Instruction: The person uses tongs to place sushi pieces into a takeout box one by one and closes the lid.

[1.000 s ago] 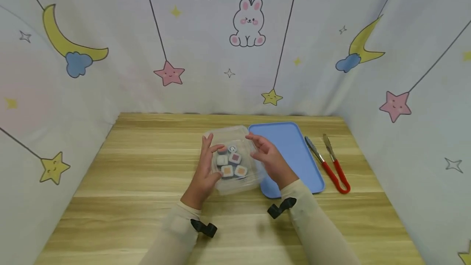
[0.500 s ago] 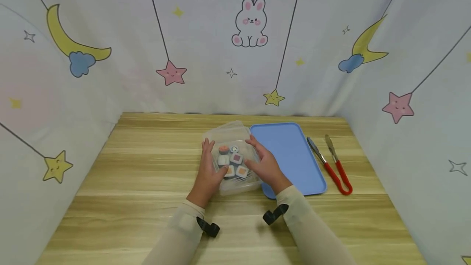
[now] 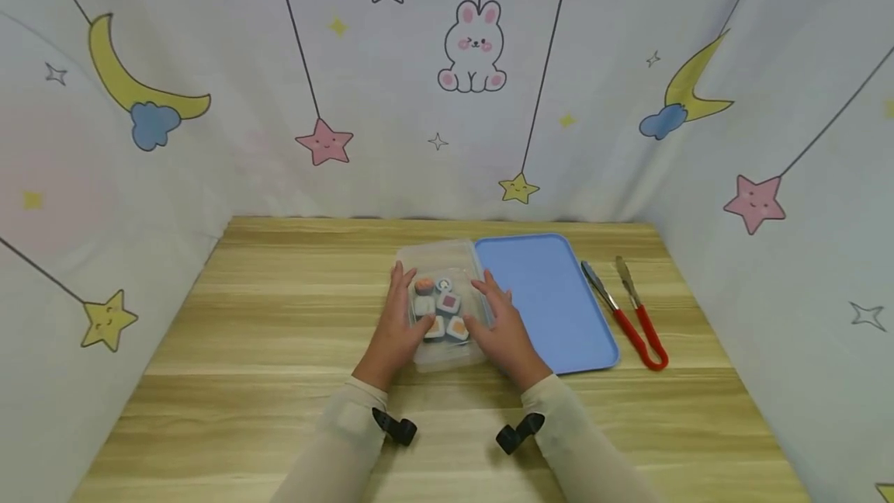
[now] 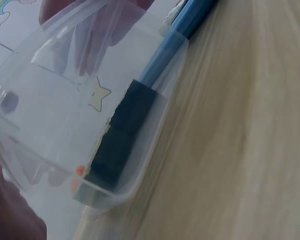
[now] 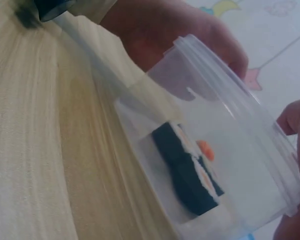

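Observation:
A clear plastic food box (image 3: 447, 357) stands on the wooden table at the middle of the head view. Through its see-through top I see several sushi pieces (image 3: 448, 302) with white rice, dark wrapping and coloured centres. My left hand (image 3: 393, 332) grips the box's left side, thumb over the top edge. From the right, my right hand (image 3: 507, 334) holds the opposite side the same way. In the right wrist view, a doubled rim (image 5: 235, 115) runs along the top of the box, and dark-wrapped pieces (image 5: 187, 172) lie on its floor. Clear plastic makes the lid's exact seat hard to tell.
Just right of the box lies a blue tray (image 3: 552, 301), partly behind my right hand. Red-handled metal tongs (image 3: 639, 328) lie spread beyond it. A white curtain (image 3: 391, 91) with printed stars and moons hangs behind and along both sides of the table.
The clear lid, tilted at the back of the box half a second ago, now lies lower and squarer. My fingers, raised and spread a second ago, have come down round the sides.

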{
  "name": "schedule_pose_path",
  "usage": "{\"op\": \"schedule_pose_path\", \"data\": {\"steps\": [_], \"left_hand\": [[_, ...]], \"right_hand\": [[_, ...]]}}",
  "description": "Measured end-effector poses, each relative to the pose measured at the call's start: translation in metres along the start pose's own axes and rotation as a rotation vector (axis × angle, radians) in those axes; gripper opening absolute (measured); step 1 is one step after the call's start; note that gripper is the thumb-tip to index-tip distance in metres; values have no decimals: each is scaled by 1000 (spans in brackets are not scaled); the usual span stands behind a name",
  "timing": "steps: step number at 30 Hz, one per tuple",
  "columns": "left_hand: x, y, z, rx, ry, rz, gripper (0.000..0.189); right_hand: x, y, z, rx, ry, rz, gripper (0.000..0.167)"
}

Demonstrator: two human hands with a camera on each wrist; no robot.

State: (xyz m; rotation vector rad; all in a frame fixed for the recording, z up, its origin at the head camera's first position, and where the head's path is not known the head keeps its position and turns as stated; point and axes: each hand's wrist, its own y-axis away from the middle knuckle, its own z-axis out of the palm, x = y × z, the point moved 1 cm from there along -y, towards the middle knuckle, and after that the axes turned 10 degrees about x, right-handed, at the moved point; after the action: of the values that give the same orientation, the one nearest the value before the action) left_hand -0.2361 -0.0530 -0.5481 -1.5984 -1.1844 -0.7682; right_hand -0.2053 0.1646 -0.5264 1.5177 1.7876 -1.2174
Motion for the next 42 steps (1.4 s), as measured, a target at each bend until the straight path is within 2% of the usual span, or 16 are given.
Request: {"op": "schedule_pose_path", "data": {"steps": [4, 6, 10, 15, 18, 24, 27, 31, 34, 38, 40, 42], "left_hand": [[-4, 4, 3, 92, -16, -95, 82], [-4, 5, 2, 110, -11, -125, 82], [-3, 7, 1, 77, -9, -107, 84], [-1, 7, -1, 50, -61, -72, 85], [-1, 5, -3, 31, -94, -87, 85], [-1, 4, -6, 3, -164, -126, 84], [-1, 3, -6, 16, -160, -129, 83], [-2, 4, -4, 35, -105, -147, 81], [0, 3, -6, 36, -91, -152, 81], [11, -12, -16, 16, -140, -91, 80], [17, -26, -21, -28, -177, -44, 78], [20, -44, -22, -102, -232, 4, 77]], "right_hand": [[2, 5, 2, 18, 25, 8, 64], [2, 8, 3, 25, 39, 8, 66], [4, 12, 4, 31, 66, -13, 69], [4, 15, 4, 32, 76, -55, 70], [3, 15, 4, 24, 108, -50, 71], [1, 11, 5, -8, 288, -50, 71], [-1, 9, 4, -26, 376, -68, 72], [-4, 7, 1, -56, 442, -73, 73], [-9, 2, -7, -69, 434, -53, 71], [-16, -19, -23, -91, 359, -7, 72], [-17, -36, -28, -111, 339, -5, 75], [-15, -55, -28, -142, 347, -16, 77]]}}
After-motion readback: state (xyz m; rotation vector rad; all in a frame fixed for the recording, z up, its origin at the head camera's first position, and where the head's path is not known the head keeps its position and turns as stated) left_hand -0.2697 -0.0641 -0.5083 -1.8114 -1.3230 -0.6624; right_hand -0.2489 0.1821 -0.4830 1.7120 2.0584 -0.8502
